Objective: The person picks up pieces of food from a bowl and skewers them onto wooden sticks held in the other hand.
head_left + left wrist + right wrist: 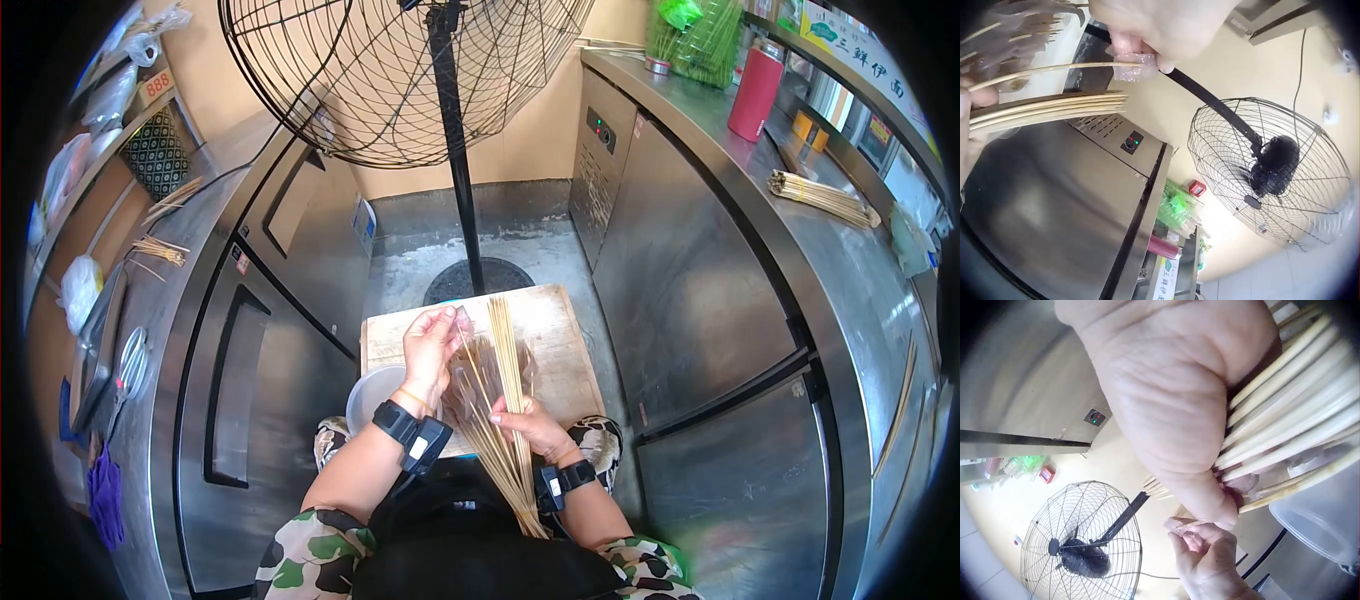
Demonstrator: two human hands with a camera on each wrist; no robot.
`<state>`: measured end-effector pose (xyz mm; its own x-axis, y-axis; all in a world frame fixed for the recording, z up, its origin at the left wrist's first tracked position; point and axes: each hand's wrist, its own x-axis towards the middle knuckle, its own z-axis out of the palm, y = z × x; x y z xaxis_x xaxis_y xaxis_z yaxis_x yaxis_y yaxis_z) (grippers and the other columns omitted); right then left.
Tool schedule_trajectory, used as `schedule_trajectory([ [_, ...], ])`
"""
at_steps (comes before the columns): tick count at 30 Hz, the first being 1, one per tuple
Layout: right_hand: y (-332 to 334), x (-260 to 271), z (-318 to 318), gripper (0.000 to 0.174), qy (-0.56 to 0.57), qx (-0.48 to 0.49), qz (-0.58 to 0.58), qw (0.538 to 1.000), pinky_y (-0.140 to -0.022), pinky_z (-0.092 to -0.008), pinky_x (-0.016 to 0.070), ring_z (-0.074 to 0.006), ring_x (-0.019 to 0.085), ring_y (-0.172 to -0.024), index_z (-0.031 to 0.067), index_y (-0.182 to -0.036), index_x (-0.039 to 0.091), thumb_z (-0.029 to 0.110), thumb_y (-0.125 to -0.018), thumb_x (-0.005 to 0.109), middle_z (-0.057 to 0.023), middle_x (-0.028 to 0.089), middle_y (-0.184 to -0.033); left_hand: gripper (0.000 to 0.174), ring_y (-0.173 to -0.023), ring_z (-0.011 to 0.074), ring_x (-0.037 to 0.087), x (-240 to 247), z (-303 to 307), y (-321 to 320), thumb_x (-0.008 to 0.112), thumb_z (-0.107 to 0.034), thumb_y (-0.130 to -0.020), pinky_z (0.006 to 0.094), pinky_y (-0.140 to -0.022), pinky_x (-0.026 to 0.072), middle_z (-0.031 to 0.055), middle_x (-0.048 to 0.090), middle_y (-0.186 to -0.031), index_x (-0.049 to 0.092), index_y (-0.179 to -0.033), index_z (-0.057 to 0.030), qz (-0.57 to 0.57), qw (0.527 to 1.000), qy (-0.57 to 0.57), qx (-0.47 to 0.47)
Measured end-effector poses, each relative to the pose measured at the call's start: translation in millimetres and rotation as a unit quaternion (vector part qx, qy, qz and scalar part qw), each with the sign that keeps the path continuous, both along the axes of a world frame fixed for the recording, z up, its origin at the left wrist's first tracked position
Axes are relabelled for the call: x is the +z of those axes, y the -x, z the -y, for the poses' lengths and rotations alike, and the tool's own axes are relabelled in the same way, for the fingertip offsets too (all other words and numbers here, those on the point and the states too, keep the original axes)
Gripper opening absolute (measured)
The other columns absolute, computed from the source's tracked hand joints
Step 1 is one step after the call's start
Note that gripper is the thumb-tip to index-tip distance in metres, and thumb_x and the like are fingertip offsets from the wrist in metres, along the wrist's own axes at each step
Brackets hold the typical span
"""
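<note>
Main risk on my feed was at the left hand. It pinched a pink piece, wet and glossy, between thumb and fingers, with the tip of a single stick right at it. I couldn't tell whether the tip had gone through or only lay against the face. If it skidded on that wet surface or came out the far side, I judged a fingertip would take it — the pads sat just beside the point. Too near an edge, and the soft piece could tear. The stick looked bowed in the left wrist view, though the lens may have added to that; pushed off-axis, it could flex or snap.

Second risk: the right hand did two jobs. Its fingers curled round a bundle of sticks while thumb and finger pinched the single one. Easing that pinch to re-aim could let the bundle fan out or slide.

Hands: both closed on something, neither open. Left was up over the far part of the board, piece off the surface. Right was lower and nearer the body. Threaded pieces lay on the board beneath — tub just beside, left.
</note>
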<state>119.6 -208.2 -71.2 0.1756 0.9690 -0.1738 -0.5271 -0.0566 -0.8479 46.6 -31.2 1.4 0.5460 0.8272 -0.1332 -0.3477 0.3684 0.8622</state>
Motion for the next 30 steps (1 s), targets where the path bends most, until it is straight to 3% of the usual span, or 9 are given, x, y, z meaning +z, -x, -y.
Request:
schedule_trajectory([
  [3,1.1,-1.1,0.2,0.011,-0.007,-0.010,-0.004,1.000,-0.050,-0.0184,0.0374,-0.0037,0.046,-0.056,0.0067,-0.085,0.058,0.011,-0.080,0.066,0.0046,0.052,-0.068,0.011,-0.074,0.0134,0.062,-2.9,-3.9,1.9,0.059,-0.011,-0.087,0.0246,-0.066,0.0508,0.0081,0.064,-0.086,0.058,-0.093,-0.0023,0.015,0.999,0.010,-0.034],
  [13,1.0,0.9,1.1,0.009,-0.007,-0.014,0.002,1.000,-0.051,-0.0184,0.0384,-0.0036,0.046,-0.056,0.0065,-0.083,0.058,0.009,-0.080,0.065,0.0046,0.052,-0.067,0.012,-0.080,0.0109,0.062,7.3,10.3,27.4,0.061,-0.018,-0.086,0.0225,-0.070,0.0490,0.0049,0.065,-0.090,0.059,-0.092,-0.0077,-0.144,0.969,0.025,-0.199],
  [16,0.3,2.0,0.3,0.008,-0.006,-0.012,0.003,1.000,-0.050,-0.0186,0.0385,-0.0038,0.046,-0.056,0.0064,-0.083,0.058,0.009,-0.080,0.065,0.0044,0.052,-0.067,0.013,-0.083,0.0125,0.061,-5.2,8.3,28.0,0.060,-0.019,-0.087,0.0239,-0.073,0.0496,0.0067,0.064,-0.095,0.057,-0.095,-0.0085,-0.122,0.976,0.063,-0.167],
  [25,2.2,4.8,0.3,0.008,0.000,-0.014,0.011,1.000,-0.050,-0.0187,0.0378,-0.0039,0.046,-0.055,0.0066,-0.083,0.058,0.009,-0.080,0.065,0.0043,0.052,-0.066,0.026,-0.094,0.0175,0.061,-1.1,-13.3,9.9,0.054,-0.003,-0.087,0.0277,-0.080,0.0507,0.0101,0.061,-0.105,0.046,-0.112,-0.0049,0.001,0.989,0.128,-0.071],
  [30,1.8,-1.2,-0.7,0.007,0.002,-0.011,0.008,1.000,-0.049,-0.0186,0.0371,-0.0033,0.045,-0.054,0.0072,-0.082,0.058,0.008,-0.080,0.064,0.0050,0.051,-0.065,0.019,-0.092,0.0145,0.060,4.1,-17.2,7.0,0.054,-0.004,-0.088,0.0249,-0.077,0.0501,0.0079,0.063,-0.104,0.055,-0.106,-0.0032,-0.018,0.994,0.065,-0.081],
])
